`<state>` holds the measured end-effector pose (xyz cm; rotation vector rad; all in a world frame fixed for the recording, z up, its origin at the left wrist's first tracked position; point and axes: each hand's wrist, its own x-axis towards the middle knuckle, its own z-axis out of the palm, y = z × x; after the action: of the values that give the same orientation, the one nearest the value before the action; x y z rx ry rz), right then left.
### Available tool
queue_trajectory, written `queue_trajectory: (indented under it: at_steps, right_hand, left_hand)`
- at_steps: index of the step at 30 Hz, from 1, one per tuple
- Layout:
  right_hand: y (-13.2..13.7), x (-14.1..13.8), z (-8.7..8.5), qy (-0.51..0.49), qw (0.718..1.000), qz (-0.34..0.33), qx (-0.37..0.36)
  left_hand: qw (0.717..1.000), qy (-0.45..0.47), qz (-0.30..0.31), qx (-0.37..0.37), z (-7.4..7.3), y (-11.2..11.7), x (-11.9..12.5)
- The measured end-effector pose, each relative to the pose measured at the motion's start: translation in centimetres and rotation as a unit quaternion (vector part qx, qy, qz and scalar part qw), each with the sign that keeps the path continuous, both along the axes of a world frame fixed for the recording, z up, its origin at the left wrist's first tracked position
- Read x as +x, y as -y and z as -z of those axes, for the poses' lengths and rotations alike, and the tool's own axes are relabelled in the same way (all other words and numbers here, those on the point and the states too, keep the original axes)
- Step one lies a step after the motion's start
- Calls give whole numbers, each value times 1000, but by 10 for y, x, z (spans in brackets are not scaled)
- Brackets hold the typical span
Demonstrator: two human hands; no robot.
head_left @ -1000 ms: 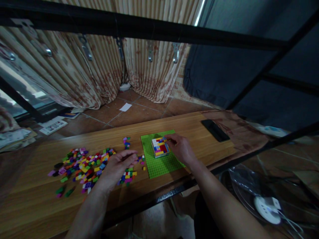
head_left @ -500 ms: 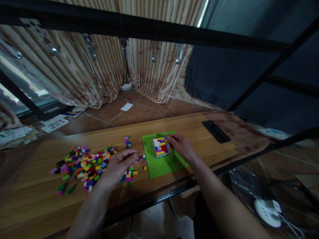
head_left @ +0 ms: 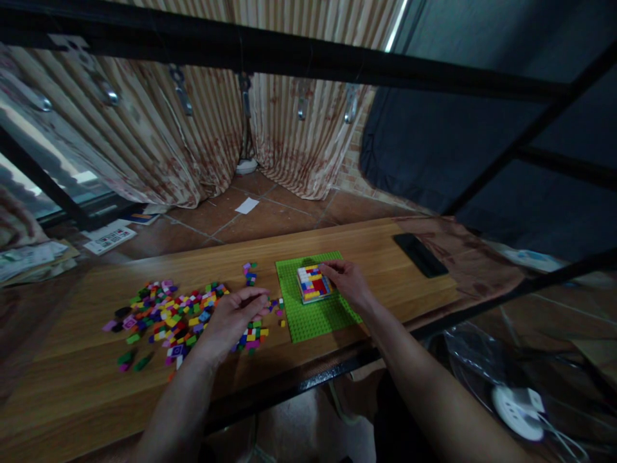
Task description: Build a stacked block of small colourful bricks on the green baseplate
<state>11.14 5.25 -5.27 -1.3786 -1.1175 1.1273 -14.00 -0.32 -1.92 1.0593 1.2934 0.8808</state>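
Note:
A green baseplate (head_left: 313, 315) lies on the wooden table (head_left: 87, 386). On it stands a small square block of stacked coloured bricks (head_left: 312, 283). My right hand (head_left: 348, 283) rests at the block's right edge, fingertips pinched against its top corner. My left hand (head_left: 234, 315) lies over loose coloured bricks (head_left: 168, 315) to the left of the plate, fingers curled together; I cannot see whether it holds a brick. A few more bricks (head_left: 249, 272) sit just beyond the left hand.
A black phone (head_left: 417, 254) lies at the table's far right. Black frame bars cross the view above and at the right. Beyond the table are tiled floor, striped curtains and papers. A fan (head_left: 515, 399) stands under the table at right.
Both hands stay almost where they were. The view has shifted slightly, and my right fingertips remain at the block's top right corner.

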Motion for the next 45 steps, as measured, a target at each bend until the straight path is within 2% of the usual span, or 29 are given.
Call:
queue_trajectory:
  at_steps: [5,9,11,14,16,18,20,22,24,31,41,45]
  right_hand:
    - [0,0,2,31,999,-4,12]
    - [2,4,-4,43,999,1,17]
    - [6,5,-12,84,994,45,61]
    - [18,-2,-26,158,967,110,169]
    - [30,-15,-34,189,955,68,218]
    - [43,-32,-38,214,945,-27,245]
    - [53,-50,-38,250,921,-112,277]
    - [60,-64,-34,287,901,-178,272]
    - [62,-74,-28,317,887,-217,255]
    - [60,-92,-16,361,862,-258,247]
    - [51,-127,-8,434,832,-249,239]
    - [48,-130,-8,427,839,-241,236]
  left_hand:
    - [1000,0,-16,1,-1,0,1]
    - [999,8,-30,12,-3,0,-3]
    - [999,20,-43,17,-4,-1,-6]
    - [998,20,-65,18,-6,-2,-11]
    - [997,11,-74,25,-6,-3,-13]
    - [996,1,-75,39,-6,-3,-15]
    - [995,0,-79,54,-5,-4,-17]
    - [993,4,-93,67,-4,-4,-20]
    - [991,1,-111,79,-3,-5,-25]
    - [978,-2,-182,97,-6,-5,-36]
    - [984,-8,-150,94,-9,-3,-31]
    - [984,-1,-148,95,-7,-4,-34]
